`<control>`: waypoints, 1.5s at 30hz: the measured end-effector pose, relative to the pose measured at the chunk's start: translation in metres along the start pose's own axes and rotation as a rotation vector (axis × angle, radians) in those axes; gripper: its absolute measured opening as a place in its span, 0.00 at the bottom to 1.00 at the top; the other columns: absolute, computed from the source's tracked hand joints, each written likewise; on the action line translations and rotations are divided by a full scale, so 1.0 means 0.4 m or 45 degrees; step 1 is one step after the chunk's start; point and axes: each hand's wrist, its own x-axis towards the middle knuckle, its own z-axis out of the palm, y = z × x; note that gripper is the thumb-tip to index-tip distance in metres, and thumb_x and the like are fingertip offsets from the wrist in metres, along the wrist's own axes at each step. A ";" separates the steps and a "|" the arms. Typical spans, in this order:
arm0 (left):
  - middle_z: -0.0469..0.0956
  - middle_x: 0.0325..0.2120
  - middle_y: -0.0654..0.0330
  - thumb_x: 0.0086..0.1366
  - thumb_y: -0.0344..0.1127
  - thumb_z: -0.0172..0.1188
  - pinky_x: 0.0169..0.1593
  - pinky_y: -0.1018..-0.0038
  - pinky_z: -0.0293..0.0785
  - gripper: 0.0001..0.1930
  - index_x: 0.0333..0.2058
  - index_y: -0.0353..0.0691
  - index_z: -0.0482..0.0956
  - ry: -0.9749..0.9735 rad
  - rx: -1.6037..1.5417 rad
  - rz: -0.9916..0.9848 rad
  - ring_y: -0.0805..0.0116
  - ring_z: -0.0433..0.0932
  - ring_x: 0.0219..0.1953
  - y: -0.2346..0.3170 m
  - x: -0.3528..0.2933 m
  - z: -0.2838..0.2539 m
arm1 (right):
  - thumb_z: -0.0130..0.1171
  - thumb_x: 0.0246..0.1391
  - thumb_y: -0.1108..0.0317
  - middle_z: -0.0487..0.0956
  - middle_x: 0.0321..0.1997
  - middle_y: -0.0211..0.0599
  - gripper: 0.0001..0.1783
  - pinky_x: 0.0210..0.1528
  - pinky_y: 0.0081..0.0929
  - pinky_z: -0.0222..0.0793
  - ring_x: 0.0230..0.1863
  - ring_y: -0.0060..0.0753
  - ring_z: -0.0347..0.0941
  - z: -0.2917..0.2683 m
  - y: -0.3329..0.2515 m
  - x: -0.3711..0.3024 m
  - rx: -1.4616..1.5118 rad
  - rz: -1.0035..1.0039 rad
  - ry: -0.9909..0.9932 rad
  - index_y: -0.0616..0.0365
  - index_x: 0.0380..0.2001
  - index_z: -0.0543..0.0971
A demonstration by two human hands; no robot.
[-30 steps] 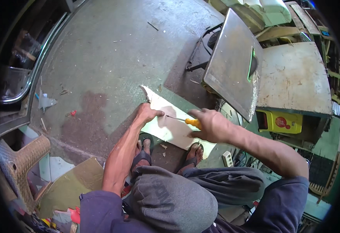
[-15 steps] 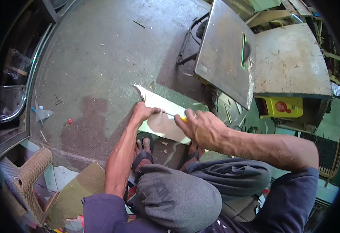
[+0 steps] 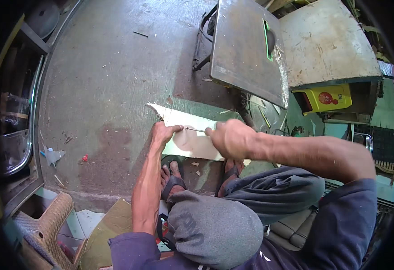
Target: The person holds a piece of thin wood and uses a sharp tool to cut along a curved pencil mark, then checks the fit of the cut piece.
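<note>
Ahead of the left grip [image 3: 163, 132] and the right grip [image 3: 232, 138], and out to the left, a wide stretch of floor [image 3: 102, 81] is spread, dotted with small scraps; a torn white scrap [image 3: 53, 155] is seen well to the left of the left grip. Ahead of the right grip, the near edge of a metal-topped table [image 3: 246, 49] is set well apart from it, with a strip of floor left between. Farther right, a yellow container [image 3: 327, 97] is seen beneath a pale-topped cabinet [image 3: 327, 45]. On the body side of both, room is bounded by a sandalled left foot [image 3: 173, 179] and a grey-clad knee [image 3: 219, 229].

The white board [image 3: 185, 119] is placed beneath and between the two grips, its pointed corner jutting ahead of the left one, its long far edge running just ahead of both. A screwdriver [image 3: 198, 130] is clasped in the right grip, its handle hidden and its shaft aimed leftward across the board; its tip is held just beside the left thumb. The board's left end is partly covered by the left grip, the thumb extended over its face; with the other fingers mostly hidden, whether it is pinched cannot be told.
</note>
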 end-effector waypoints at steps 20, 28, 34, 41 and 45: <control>0.88 0.36 0.51 0.50 0.46 0.77 0.44 0.66 0.77 0.25 0.40 0.30 0.88 0.015 0.000 0.023 0.61 0.85 0.37 -0.051 0.017 0.000 | 0.54 0.58 0.62 0.81 0.23 0.55 0.21 0.40 0.46 0.79 0.36 0.56 0.83 0.001 0.005 -0.004 -0.113 -0.147 0.181 0.74 0.41 0.81; 0.88 0.38 0.54 0.52 0.42 0.76 0.45 0.66 0.76 0.24 0.43 0.31 0.87 -0.005 0.021 -0.040 0.61 0.84 0.38 -0.036 0.019 -0.006 | 0.58 0.57 0.60 0.83 0.32 0.62 0.23 0.39 0.49 0.81 0.37 0.60 0.85 -0.019 0.028 0.032 0.460 0.374 -0.196 0.73 0.43 0.80; 0.88 0.36 0.53 0.51 0.44 0.76 0.44 0.66 0.77 0.25 0.42 0.31 0.87 0.005 0.010 0.033 0.61 0.84 0.36 -0.046 0.016 -0.008 | 0.60 0.57 0.64 0.77 0.42 0.51 0.26 0.49 0.39 0.78 0.43 0.51 0.79 -0.020 0.012 -0.047 -0.590 -0.468 0.131 0.69 0.56 0.73; 0.88 0.35 0.53 0.51 0.44 0.76 0.44 0.65 0.77 0.23 0.41 0.32 0.88 0.009 0.041 0.019 0.62 0.84 0.36 -0.027 0.008 -0.006 | 0.57 0.61 0.60 0.83 0.39 0.57 0.21 0.36 0.41 0.80 0.40 0.48 0.85 -0.058 0.001 0.032 0.737 0.620 -0.220 0.71 0.45 0.79; 0.88 0.36 0.49 0.50 0.46 0.77 0.44 0.64 0.78 0.25 0.40 0.30 0.88 0.026 -0.028 0.101 0.59 0.85 0.37 -0.059 0.017 -0.021 | 0.56 0.60 0.67 0.78 0.33 0.49 0.26 0.43 0.41 0.82 0.43 0.59 0.83 -0.041 -0.017 -0.027 -0.439 -0.319 0.005 0.70 0.59 0.71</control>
